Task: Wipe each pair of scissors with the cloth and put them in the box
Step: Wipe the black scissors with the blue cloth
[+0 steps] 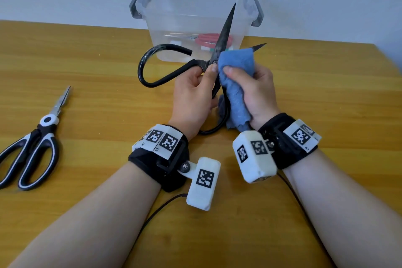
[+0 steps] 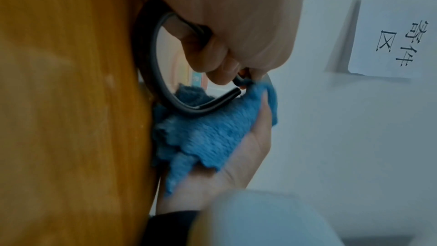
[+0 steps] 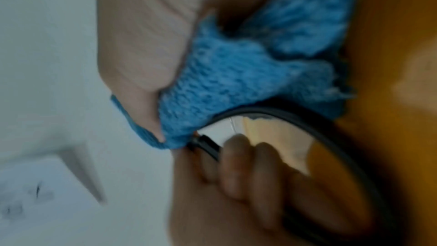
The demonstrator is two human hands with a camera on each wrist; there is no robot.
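Observation:
Large black scissors (image 1: 225, 28) with big loop handles are held up over the table, blades spread apart. My left hand (image 1: 195, 87) grips them near the pivot; the thumb lies on the pivot. My right hand (image 1: 254, 91) grips a blue cloth (image 1: 237, 67) wrapped round the right blade, whose tip sticks out past it. The left wrist view shows the lower handle loop (image 2: 163, 89) against the cloth (image 2: 208, 134). The right wrist view shows the cloth (image 3: 236, 74) above that loop (image 3: 331, 137). A clear box (image 1: 195, 17) behind holds red-handled scissors (image 1: 208, 39).
A second pair of scissors (image 1: 37, 137) with black-and-white handles lies shut on the wooden table (image 1: 87, 72) at the left. The box has grey latch handles (image 1: 137, 6) and stands by the white wall. Cables trail from both wrist cameras towards me.

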